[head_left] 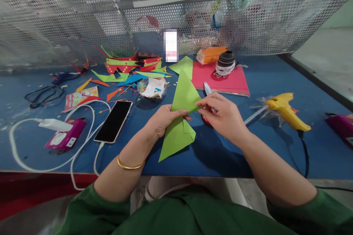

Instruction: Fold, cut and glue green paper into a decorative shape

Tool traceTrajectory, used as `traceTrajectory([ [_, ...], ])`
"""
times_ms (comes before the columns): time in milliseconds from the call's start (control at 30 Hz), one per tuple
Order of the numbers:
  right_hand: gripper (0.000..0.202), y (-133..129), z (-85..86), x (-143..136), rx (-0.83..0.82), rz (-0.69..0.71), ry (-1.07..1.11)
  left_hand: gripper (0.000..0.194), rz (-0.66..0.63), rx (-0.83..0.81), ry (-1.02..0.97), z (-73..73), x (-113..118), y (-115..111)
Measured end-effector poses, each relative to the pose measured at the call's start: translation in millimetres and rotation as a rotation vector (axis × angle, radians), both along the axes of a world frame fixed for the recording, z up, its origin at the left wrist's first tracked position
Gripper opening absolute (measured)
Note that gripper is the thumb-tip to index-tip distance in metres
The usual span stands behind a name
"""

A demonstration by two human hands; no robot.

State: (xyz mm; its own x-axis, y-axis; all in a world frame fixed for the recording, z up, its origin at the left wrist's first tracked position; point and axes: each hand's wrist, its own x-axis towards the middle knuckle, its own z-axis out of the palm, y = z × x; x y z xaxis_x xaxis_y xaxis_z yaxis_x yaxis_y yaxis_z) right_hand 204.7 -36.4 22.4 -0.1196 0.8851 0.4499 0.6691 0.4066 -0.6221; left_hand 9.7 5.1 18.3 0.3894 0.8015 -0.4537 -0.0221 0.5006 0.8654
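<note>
A folded light green paper [183, 93] is held up over the blue table, one pointed end toward the back and the other toward the front edge. My left hand [167, 119] is closed on its middle, the thumb on top. At the paper's right edge, my right hand [220, 115] pinches a corner between thumb and fingers. Scissors [207, 88] with red handles lie partly hidden behind my right hand.
Pink paper sheets [200, 77] carry a black spool. A yellow glue gun [288, 112] lies right. Left are a phone [113, 122], a white cable and a purple power socket [66, 134]. Behind them lie paper cut-outs [121, 67] and a bowl [151, 89] of scraps.
</note>
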Motion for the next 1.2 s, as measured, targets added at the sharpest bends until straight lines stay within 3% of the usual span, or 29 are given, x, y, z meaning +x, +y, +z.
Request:
traceTrajectory([
  [67, 0.018, -11.4, 6.4, 15.1, 0.039, -0.116, -0.130, 0.029, -0.008, 0.014, 0.029, -0.9, -0.6, 0.2],
  [167, 0.030, -35.2, 11.0, 54.7, 0.066, -0.464, -0.299, 0.028, -0.018, 0.022, 0.071, -1.2, -0.8, 0.8],
  [200, 0.035, -43.1, 11.0, 70.2, 0.046, -0.651, -0.417, 0.029, -0.021, 0.026, 0.082, -1.0, -0.6, 1.0],
  [233, 0.041, -50.0, 10.5, 85.6, -0.032, -0.834, -0.527, 0.029, -0.022, 0.028, 0.089, -0.5, -0.4, 1.2],
  [300, 0.048, -59.4, 8.9, 112.3, -0.220, -1.030, -0.700, 0.030, -0.016, 0.026, 0.088, 0.9, 0.2, 1.6],
  [367, 0.050, -61.7, 7.5, 130.4, -0.396, -1.043, -0.791, 0.029, -0.002, 0.017, 0.077, 2.4, 0.9, 1.7],
  [500, 0.042, -53.1, 6.1, 142.6, -0.621, -0.917, -0.852, 0.025, 0.020, -0.007, 0.061, 3.7, 2.0, 2.0],
  [733, 0.032, -47.1, -3.5, 156.5, -0.610, -0.782, -0.961, 0.027, -0.014, 0.001, 0.051, -0.3, 0.3, 2.1],
  [900, 0.043, -51.1, -7.7, 158.1, -0.496, -0.799, -0.908, 0.031, -0.005, 0.011, 0.032, -3.1, 0.0, 1.8],
  [1067, 0.053, -58.4, -0.3, 147.8, -0.265, -0.967, -0.597, 0.020, 0.059, 0.021, 0.011, -2.9, 0.8, 1.9],
  [1133, 0.049, -61.4, 4.4, 140.6, -0.163, -1.021, -0.330, 0.018, 0.077, 0.045, 0.000, -0.7, 1.1, 1.4],
  [1200, 0.031, -62.1, 9.9, 127.3, -0.076, -0.969, 0.041, 0.017, 0.093, 0.079, -0.008, 1.9, 1.5, 0.5],
])
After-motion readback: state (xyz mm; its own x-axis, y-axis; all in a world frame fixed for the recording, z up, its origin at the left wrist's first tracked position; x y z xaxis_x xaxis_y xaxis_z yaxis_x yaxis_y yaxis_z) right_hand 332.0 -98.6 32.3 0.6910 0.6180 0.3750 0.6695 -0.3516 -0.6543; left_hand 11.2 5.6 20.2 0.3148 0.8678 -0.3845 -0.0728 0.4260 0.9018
